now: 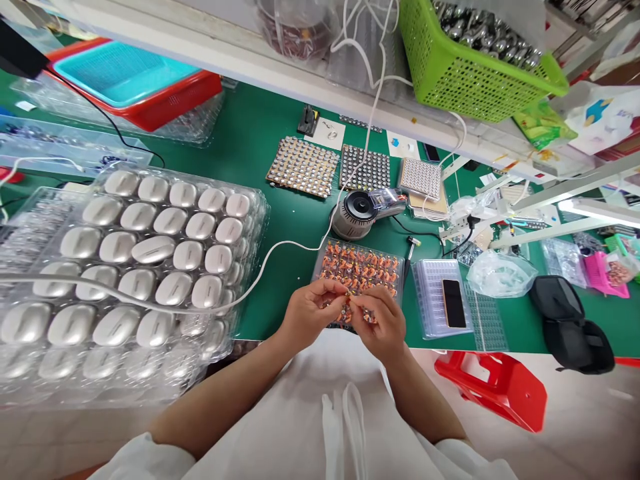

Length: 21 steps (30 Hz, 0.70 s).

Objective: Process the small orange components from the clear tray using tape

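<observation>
My left hand (316,308) and my right hand (381,321) meet over the near edge of a tray (316,270). Both have their fingers pinched together around one small part (349,295), with a bit of yellow showing. The fingertips cover most of it, so its kind cannot be made out. Below and beyond the hands, the tray carries rows of small orange-and-metal parts (360,263). Just behind it stands a round black-and-grey tape dispenser (354,215). A small black-handled tool (411,250) lies right of the tray.
Stacked clear trays of silver oval shells (137,285) fill the left. A white cable (280,245) crosses the green table (240,133). At right are a phone (454,303) on plastic trays, a black case (565,320) and a red stool (500,387). A green basket (475,87) sits on the shelf above.
</observation>
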Available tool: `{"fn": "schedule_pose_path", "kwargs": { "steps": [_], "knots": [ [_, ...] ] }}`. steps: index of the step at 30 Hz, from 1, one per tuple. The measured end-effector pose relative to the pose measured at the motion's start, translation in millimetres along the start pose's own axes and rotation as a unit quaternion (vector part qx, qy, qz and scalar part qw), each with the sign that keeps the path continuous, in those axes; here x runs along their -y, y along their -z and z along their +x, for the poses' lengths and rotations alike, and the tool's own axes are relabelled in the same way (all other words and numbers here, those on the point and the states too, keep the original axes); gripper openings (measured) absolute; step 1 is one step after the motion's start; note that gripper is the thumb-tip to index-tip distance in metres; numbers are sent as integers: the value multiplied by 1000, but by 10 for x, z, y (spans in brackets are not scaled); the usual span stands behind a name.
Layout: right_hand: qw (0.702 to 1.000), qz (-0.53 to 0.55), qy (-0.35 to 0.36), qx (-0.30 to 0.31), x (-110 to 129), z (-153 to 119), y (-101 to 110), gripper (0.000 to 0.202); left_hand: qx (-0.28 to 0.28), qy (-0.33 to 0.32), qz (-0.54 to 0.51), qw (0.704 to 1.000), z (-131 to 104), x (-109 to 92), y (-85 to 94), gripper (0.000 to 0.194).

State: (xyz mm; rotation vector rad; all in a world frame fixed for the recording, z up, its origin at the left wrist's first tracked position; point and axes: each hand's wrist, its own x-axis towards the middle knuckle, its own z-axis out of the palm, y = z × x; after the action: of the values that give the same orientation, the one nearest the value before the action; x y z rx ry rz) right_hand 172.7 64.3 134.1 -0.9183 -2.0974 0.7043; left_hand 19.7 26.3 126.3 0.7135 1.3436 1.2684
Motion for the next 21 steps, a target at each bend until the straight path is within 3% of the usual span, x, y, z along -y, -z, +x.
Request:
{"fn": "schedule_pose_path", "kwargs": {
  "steps": [7, 16, 21],
  "knots": [
    [991, 54, -121, 9, 120, 115, 85, 7, 32, -18, -5, 999, -8, -1, -10, 10],
    [969, 113, -210, 59, 133, 155, 148, 9, 64, -120, 80, 988, -16, 31, 22, 9],
    [927, 221, -284, 106, 99, 183, 173, 8, 78, -157, 88, 981, -24, 41, 37, 9]
  ]
}}
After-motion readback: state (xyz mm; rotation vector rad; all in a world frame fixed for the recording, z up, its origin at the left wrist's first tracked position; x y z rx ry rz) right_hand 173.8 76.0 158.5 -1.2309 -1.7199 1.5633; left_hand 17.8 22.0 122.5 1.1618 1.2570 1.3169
